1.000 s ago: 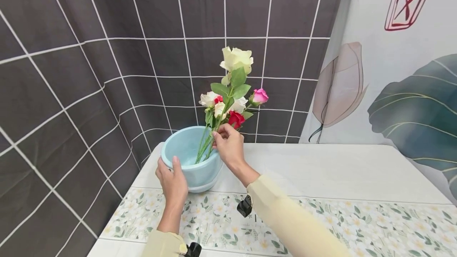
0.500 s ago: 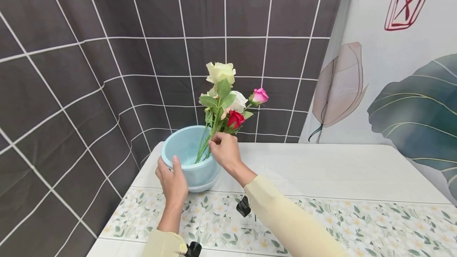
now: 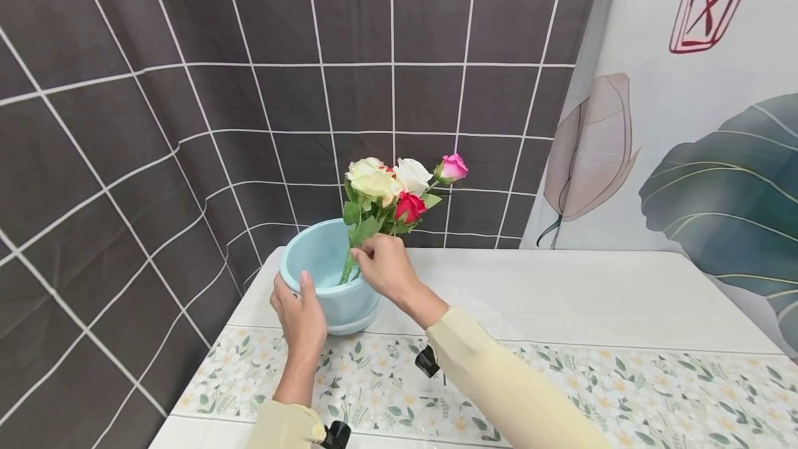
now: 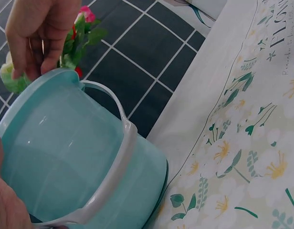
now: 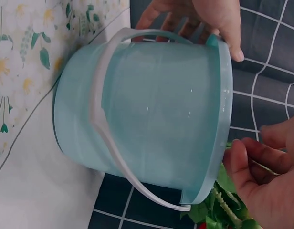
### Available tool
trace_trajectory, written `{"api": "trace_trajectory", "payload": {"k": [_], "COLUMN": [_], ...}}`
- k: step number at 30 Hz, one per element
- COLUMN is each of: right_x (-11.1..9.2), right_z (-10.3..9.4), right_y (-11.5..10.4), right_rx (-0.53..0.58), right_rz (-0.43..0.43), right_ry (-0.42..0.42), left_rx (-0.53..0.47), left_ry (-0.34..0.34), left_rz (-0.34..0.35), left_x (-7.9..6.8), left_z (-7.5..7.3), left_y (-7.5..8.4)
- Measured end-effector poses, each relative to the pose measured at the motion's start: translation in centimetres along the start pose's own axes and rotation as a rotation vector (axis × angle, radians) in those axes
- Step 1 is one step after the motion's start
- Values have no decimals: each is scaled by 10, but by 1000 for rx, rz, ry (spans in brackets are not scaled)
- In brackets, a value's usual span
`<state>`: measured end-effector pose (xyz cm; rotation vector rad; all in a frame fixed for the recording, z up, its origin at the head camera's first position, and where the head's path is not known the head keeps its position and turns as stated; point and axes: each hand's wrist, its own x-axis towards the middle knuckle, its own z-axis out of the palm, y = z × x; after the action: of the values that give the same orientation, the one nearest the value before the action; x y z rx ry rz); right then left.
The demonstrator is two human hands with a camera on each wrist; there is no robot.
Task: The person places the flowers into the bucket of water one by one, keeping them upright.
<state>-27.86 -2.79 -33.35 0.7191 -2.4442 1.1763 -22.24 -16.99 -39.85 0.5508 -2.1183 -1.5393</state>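
Observation:
A light blue bucket [image 3: 352,307] stands on the table, its pale handle [image 5: 98,90] hanging down the near side. My left hand [image 3: 302,317] holds the bucket's left rim, thumb along the inside edge. At the right rim, my right hand [image 3: 391,270] pinches the stem of a pale yellow rose [image 3: 371,179], whose lower end goes into the bucket. Other flowers lean in the bucket beside it: a white rose [image 3: 414,177], a red rose [image 3: 409,207] and a pink rosebud [image 3: 452,168]. The stem ends inside are partly hidden by the rim.
The white table [image 3: 536,289] carries a floral printed runner [image 3: 598,390] along its front. Behind hangs a dark cloth with a white grid [image 3: 430,99]. To the right is a pale curtain with leaf prints [image 3: 729,192].
My right hand has moved down and slightly left, lowering the pale yellow rose until its bloom is level with the other flowers. My left hand has stayed on the rim.

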Motion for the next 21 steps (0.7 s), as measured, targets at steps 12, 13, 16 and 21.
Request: {"api": "trace_trajectory", "payload": {"k": [12, 13, 16, 21], "right_x": [-16, -17, -21, -29], "right_z": [-23, -25, -32, -43], "right_y": [-3, -3, -1, 2], "right_rx": [61, 60, 58, 48], "right_rz": [-32, -27, -19, -13], "right_ry": [106, 107, 108, 126], "left_rx": [-3, -4, -8, -5], "left_ry": [-2, 0, -3, -3], "left_rz": [-36, -36, -37, -36], "left_x": [-2, -2, -2, -2], "left_z": [-2, -2, -3, -3], "left_y": [3, 4, 4, 6]}}
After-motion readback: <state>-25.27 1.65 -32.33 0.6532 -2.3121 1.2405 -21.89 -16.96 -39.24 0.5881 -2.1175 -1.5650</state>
